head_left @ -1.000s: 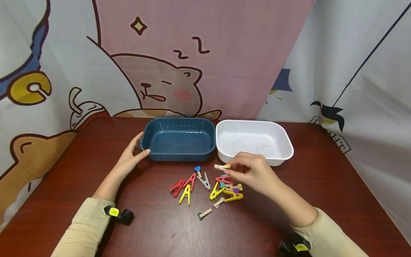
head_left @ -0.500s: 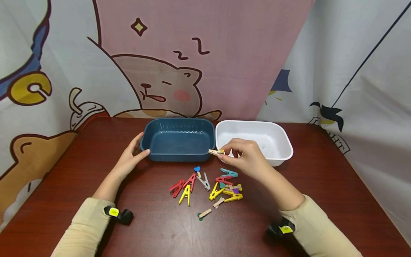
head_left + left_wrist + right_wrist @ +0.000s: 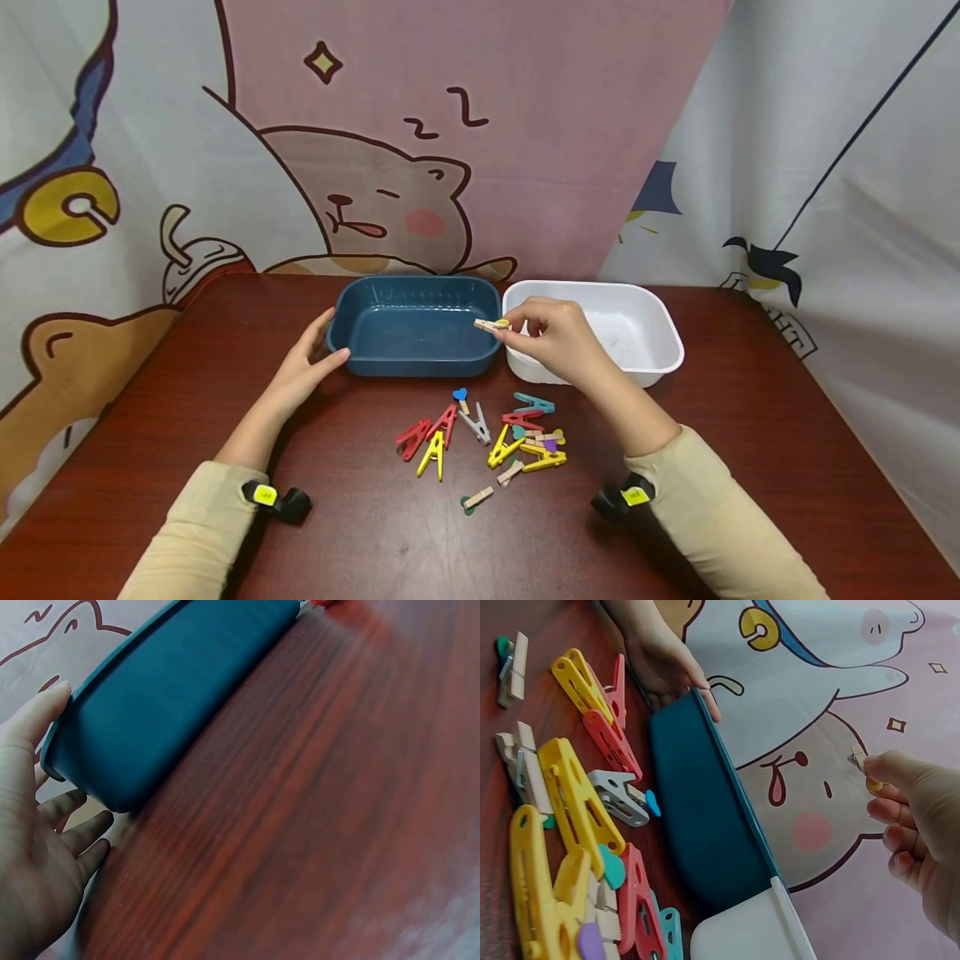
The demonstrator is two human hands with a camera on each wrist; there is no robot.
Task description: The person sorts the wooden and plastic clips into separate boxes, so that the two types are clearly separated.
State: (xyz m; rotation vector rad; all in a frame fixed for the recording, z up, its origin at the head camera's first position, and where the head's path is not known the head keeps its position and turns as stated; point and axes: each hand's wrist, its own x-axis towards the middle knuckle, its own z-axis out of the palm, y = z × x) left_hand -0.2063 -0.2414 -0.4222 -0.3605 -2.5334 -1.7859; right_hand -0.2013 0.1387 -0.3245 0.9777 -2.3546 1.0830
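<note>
My right hand pinches a small wooden clothespin with a yellow decoration between thumb and fingertips. It is raised above where the dark blue bin and the white bin meet, the clothespin over the blue bin's right end. In the right wrist view, the clothespin stands out past the thumb. My left hand touches the blue bin's left end, its fingers loosely spread. The left wrist view has the thumb at the rim of the blue bin and the other fingers beside its end wall.
In front of the bins lie plastic clothespins, among them a yellow one, a red one, a grey one and a teal one. Wooden clothespins lie among and nearer than these on the brown table.
My right hand has carried the wooden clothespin up and leftward, from above the pile to over the blue bin's right end. The teal clothespin came into full view. My left hand stays put.
</note>
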